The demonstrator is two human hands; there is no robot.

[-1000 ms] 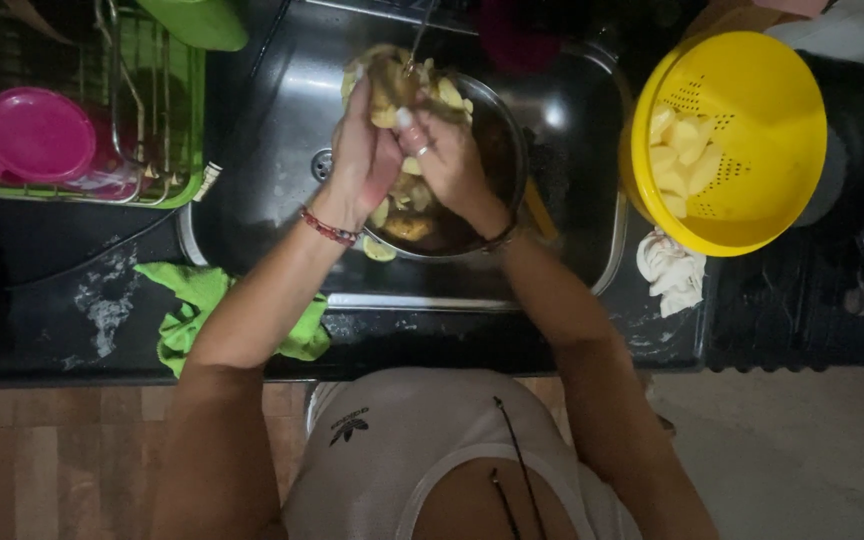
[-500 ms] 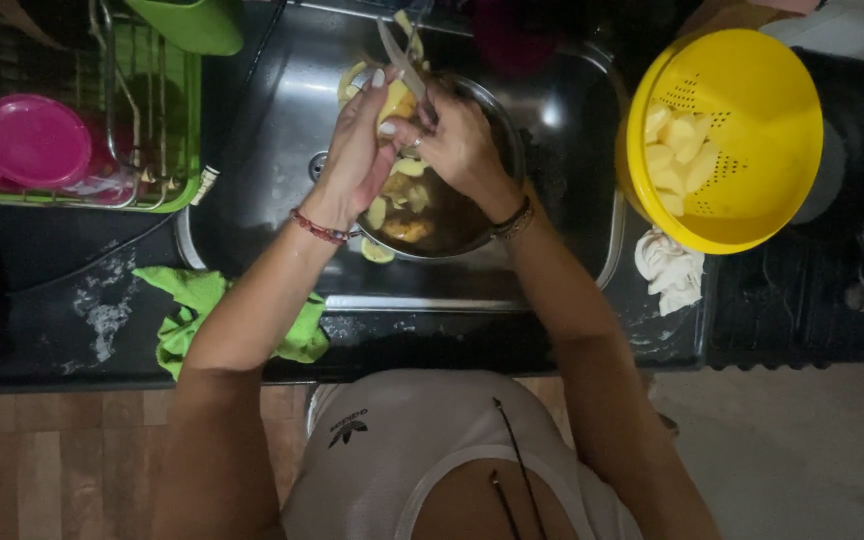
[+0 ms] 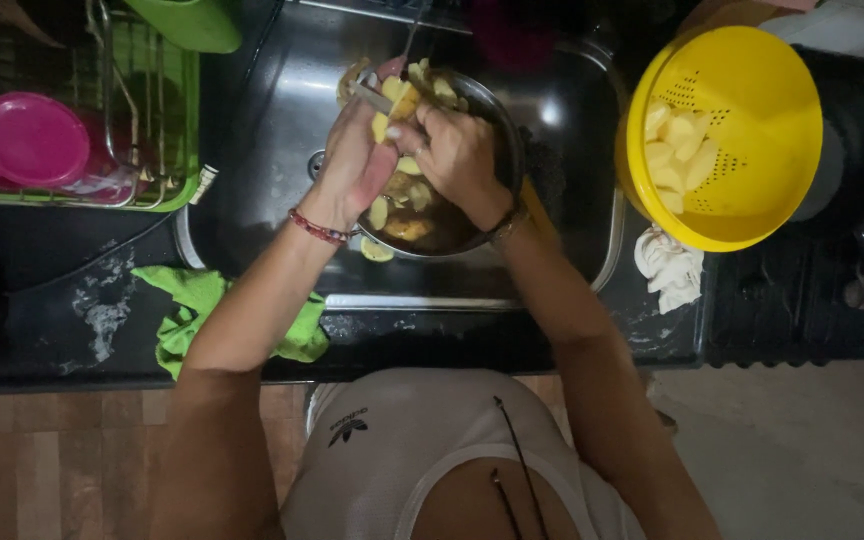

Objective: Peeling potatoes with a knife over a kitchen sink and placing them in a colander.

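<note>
A dark stone bench (image 3: 62, 330) surrounded a steel sink (image 3: 252, 120) under dim light. A green dish rack (image 3: 177, 150) stood at the left, a black stove (image 3: 802, 300) at the right, above wood-patterned floor (image 3: 52, 460).

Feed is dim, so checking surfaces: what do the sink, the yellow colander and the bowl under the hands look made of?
Sink: looks like stainless steel, grey with soft glare. Yellow colander: most likely plastic, with uniform matte colour and moulded perforations. Bowl: seems to be metal, with a thin shiny rim, though its inside is too dark to be sure.
</note>
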